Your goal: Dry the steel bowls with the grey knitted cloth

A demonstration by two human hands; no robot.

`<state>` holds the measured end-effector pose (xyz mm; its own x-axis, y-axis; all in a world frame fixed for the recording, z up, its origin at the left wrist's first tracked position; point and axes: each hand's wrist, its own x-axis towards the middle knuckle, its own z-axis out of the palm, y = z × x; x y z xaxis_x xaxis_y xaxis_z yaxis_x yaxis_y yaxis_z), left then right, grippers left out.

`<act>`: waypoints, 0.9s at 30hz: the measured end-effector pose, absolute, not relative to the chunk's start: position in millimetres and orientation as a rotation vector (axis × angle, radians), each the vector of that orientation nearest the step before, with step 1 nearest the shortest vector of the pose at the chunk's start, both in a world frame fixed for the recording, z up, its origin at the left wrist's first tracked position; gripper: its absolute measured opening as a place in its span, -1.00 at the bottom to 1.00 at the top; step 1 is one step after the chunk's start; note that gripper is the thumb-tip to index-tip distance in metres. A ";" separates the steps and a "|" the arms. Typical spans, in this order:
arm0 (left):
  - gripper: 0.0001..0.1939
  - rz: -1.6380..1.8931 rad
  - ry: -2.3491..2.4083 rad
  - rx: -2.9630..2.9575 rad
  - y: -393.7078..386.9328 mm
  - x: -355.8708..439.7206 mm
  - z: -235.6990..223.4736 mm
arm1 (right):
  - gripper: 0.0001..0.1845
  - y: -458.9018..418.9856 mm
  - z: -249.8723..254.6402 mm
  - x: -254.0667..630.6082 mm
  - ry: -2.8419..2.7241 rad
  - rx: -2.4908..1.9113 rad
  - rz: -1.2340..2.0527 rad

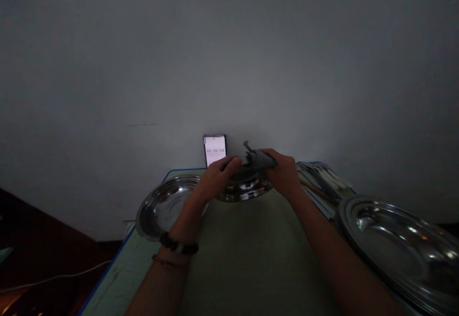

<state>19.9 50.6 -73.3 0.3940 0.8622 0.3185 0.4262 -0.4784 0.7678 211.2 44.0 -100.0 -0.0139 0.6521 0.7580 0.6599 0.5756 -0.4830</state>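
My left hand [215,178] grips the near rim of a shiny steel plate [247,188], which is tilted up off the table. My right hand [283,171] is closed round a grey patterned cloth [258,158] and presses it against the plate's far upper edge. Both forearms reach out over the pale green table [244,258]. On my left wrist I see a dark beaded bracelet and a thin cord.
Another steel plate [161,206] lies at the table's left edge. A stack of steel plates [398,246] sits at the right. Several pieces of cutlery [322,177] lie behind it. A lit phone [215,149] showing a timer leans on the grey wall.
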 end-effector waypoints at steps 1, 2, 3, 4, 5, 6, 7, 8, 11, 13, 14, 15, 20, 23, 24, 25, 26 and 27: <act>-0.48 0.969 1.120 2.052 51.3 19.1 -73.9 | -0.63 46.1 -103.5 212.0 -1.658 -1.117 0.033; -0.48 0.972 1.141 2.033 52.3 18.2 -74.9 | -0.64 48.4 -107.7 212.5 -1.608 -1.135 0.087; -0.47 0.976 1.156 2.013 53.6 17.2 -76.1 | -0.66 50.9 -112.5 212.4 -1.543 -1.149 0.160; -0.47 0.982 1.168 1.994 54.9 16.4 -77.4 | -0.68 53.3 -118.1 211.7 -1.469 -1.156 0.241; -0.46 0.989 1.178 1.978 56.2 15.7 -78.5 | -0.69 55.6 -124.3 210.3 -1.391 -1.159 0.319; -0.45 0.995 1.192 1.968 57.3 15.2 -79.4 | -0.70 57.6 -131.1 208.3 -1.312 -1.164 0.389; -0.45 1.002 1.213 1.956 58.0 14.9 -79.8 | -0.69 59.3 -138.4 205.6 -1.239 -1.175 0.447; -0.43 1.007 1.235 1.944 58.3 14.8 -79.7 | -0.68 60.4 -146.1 202.4 -1.180 -1.191 0.491; -0.37 1.017 1.301 1.894 57.0 15.8 -77.4 | -0.60 61.9 -168.8 190.8 -1.079 -1.248 0.604; -0.32 1.017 1.341 1.869 55.4 17.0 -75.5 | -0.55 62.5 -180.8 183.7 -1.050 -1.257 0.680; -0.30 1.017 1.361 1.865 54.9 17.7 -75.0 | -0.53 63.1 -185.2 181.0 -1.039 -1.257 0.712; -0.28 1.019 1.376 1.864 54.7 18.1 -74.8 | -0.52 63.7 -188.3 179.0 -1.029 -1.258 0.735; -0.36 1.013 1.295 1.879 58.4 12.0 -76.3 | -0.55 65.4 -184.5 181.7 -1.018 -1.272 0.736; -0.50 0.926 1.136 1.916 59.7 1.5 -73.2 | -0.59 64.0 -168.5 191.5 -1.063 -1.271 0.662; -0.53 0.898 1.091 1.922 58.9 -1.5 -70.9 | -0.60 63.2 -161.7 195.1 -1.092 -1.263 0.632; -0.54 0.885 1.062 1.923 57.3 -3.3 -68.1 | -0.62 62.2 -154.4 198.4 -1.125 -1.250 0.605; -0.53 0.888 1.046 1.921 55.1 -3.9 -64.9 | -0.64 60.9 -146.9 201.2 -1.166 -1.233 0.581; -0.52 0.904 1.042 1.921 52.2 -3.0 -61.6 | -0.66 59.2 -139.6 203.4 -1.212 -1.215 0.558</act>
